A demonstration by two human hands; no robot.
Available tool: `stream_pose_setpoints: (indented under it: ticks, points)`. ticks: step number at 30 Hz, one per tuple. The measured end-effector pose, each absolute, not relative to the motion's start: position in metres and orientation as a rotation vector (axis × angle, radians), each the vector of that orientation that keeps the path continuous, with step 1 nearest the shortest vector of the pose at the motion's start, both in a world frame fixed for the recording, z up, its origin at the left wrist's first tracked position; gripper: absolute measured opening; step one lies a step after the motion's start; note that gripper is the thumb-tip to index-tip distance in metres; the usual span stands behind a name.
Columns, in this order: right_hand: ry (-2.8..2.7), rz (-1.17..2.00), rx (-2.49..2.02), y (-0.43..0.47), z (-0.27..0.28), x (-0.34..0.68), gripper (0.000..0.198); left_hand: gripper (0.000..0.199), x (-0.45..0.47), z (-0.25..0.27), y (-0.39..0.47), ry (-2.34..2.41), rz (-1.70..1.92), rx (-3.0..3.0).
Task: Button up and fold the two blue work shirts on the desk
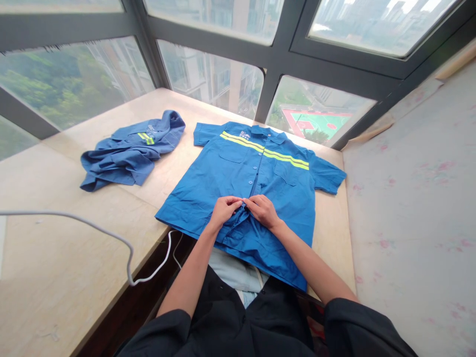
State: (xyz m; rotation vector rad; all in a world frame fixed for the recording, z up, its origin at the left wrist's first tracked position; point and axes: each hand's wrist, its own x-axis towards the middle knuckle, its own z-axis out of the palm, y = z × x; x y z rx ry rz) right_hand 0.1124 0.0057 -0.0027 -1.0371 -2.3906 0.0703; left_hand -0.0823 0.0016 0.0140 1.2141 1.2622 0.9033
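Note:
A blue short-sleeved work shirt (193, 193) lies front up on the window ledge, its collar toward the window and its hem hanging over the near edge. Yellow reflective stripes cross its chest. At the lower part of the button placket, my left hand (225, 210) pinches the shirt's front edge. My right hand (262, 210) closes on the opposite edge, fingertips meeting those of the left. Several buttons show above the hands, and the placket gapes a little just above them. Whatever button sits between my fingertips is hidden.
A second blue garment (130, 148) with yellow stripes lies crumpled on the ledge (55, 238) to the left. A white cable (107, 232) runs across the ledge and over its front edge. Framed windows (211, 74) stand behind, and a flower-patterned wall (401, 208) bounds the right.

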Motion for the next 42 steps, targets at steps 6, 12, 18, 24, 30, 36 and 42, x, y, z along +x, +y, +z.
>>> stream_pose_setpoints:
  ticks: [6, 12, 18, 24, 30, 36, 42]
  points:
    - [-2.412, -0.028, -1.029, 0.006, 0.002, 0.109, 0.031, 0.036, -0.086, 0.019, -0.001, 1.224, 0.887, 1.191]
    - [-2.447, -0.019, -1.007, 0.007, 0.001, 0.108, 0.033, 0.043, -0.079, 0.019, -0.012, 1.259, 0.921, 1.298]
    - [-2.458, -0.039, -1.004, 0.007, -0.001, 0.108, 0.03, 0.027, -0.064, 0.014, -0.022, 1.512, 0.964, 1.567]
    - [-2.438, 0.047, -0.976, 0.008, -0.001, 0.108, 0.027, 0.03, -0.06, 0.017, -0.026, 1.613, 0.948, 1.685]
    - [-2.424, 0.113, -0.933, 0.012, -0.006, 0.108, 0.027, 0.03, -0.062, 0.017, -0.023, 1.637, 0.858, 1.81]
    - [-2.402, 0.236, -0.936, 0.016, -0.01, 0.11, 0.027, 0.031, -0.064, 0.017, -0.021, 1.608, 0.8, 1.86]
    - [-2.341, 0.362, -0.999, 0.014, -0.011, 0.114, 0.024, 0.032, -0.066, 0.016, -0.019, 1.572, 0.805, 1.784]
